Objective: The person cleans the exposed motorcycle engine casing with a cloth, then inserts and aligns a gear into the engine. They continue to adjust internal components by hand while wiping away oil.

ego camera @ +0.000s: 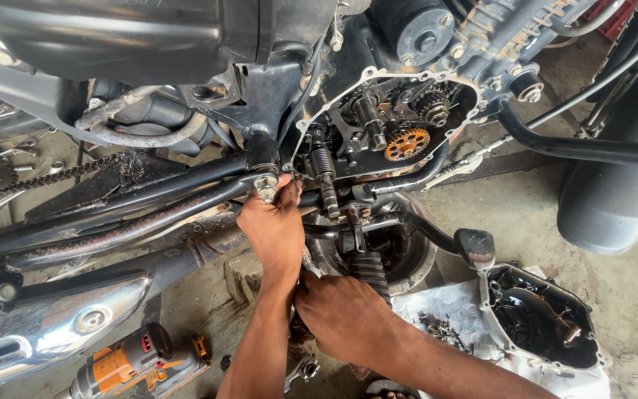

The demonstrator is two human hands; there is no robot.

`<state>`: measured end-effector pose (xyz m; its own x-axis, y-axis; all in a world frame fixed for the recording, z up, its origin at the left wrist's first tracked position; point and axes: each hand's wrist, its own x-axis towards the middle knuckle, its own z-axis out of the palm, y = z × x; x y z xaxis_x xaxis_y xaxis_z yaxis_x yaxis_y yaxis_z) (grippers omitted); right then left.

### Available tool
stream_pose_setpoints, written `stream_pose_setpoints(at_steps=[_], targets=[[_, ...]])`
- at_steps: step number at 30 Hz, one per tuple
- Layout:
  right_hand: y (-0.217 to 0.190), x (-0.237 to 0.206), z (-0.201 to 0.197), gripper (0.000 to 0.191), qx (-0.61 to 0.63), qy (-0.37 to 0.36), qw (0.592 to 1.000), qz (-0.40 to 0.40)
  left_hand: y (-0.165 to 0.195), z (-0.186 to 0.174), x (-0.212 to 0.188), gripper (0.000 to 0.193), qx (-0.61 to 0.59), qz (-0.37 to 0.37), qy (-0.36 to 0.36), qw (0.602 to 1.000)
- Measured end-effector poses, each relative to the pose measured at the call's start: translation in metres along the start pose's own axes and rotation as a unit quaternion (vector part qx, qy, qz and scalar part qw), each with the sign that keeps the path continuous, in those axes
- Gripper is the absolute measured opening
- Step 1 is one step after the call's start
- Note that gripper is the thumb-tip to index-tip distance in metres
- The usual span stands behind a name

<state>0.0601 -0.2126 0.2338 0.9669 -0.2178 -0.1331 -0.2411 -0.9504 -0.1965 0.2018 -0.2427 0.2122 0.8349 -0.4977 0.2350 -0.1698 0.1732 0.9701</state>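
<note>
A view looked down from a person's head at the side of a motorcycle with its engine opened.

Far left of the hands, a chrome exhaust pipe (75, 325) ran along the lower edge. Just below it, on the concrete floor (526, 222), lay an orange and black power drill (138, 362), well apart from both hands. Above these, a rusty black frame tube (112, 225) slanted up toward the left hand, and a drive chain (53, 176) showed behind it.

The left hand (275, 229) reached up from the bottom of the view, its fingers curled around a spot just beside a silver bolt head (265, 188) at the end of the frame tube. What the fingers gripped was hidden, so I cannot tell whether it held anything.

The right hand (341, 314) sat lower and just to the right, clenched near the left forearm, beside a ribbed black rubber footrest (369, 270). Its fingers were turned away, so its hold cannot be told.

Above both hands gaped the open engine case (385, 125), showing a coil spring (323, 162) and an orange-toothed gear (406, 142).

To the right of the hands, a black pedal (475, 247) stuck out. Farther right, the removed engine cover (544, 318) lay inside-up on pale cloth (452, 303).
</note>
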Motion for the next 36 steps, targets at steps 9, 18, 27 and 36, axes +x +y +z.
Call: stream_pose_setpoints(at_steps=[9, 18, 27, 36], targets=[[-0.001, 0.0, 0.0, 0.016, -0.005, -0.009, 1.0, 0.01, -0.005, 0.003, 0.001, 0.015, -0.011, 0.018, 0.001, 1.0], [-0.001, 0.001, -0.001, 0.015, 0.01, -0.027, 0.999, 0.025, 0.004, 0.001, 0.002, 0.011, 0.078, 0.029, 0.009, 0.997], [-0.001, -0.003, 0.0, 0.016, 0.017, 0.03, 0.999, 0.008, 0.012, 0.001, 0.003, 0.013, 0.184, 0.049, 0.054, 0.98], [-0.001, -0.001, 0.001, 0.019, 0.008, 0.018, 1.0, -0.002, 0.01, -0.006, 0.001, 0.016, 0.248, 0.085, 0.034, 0.964]])
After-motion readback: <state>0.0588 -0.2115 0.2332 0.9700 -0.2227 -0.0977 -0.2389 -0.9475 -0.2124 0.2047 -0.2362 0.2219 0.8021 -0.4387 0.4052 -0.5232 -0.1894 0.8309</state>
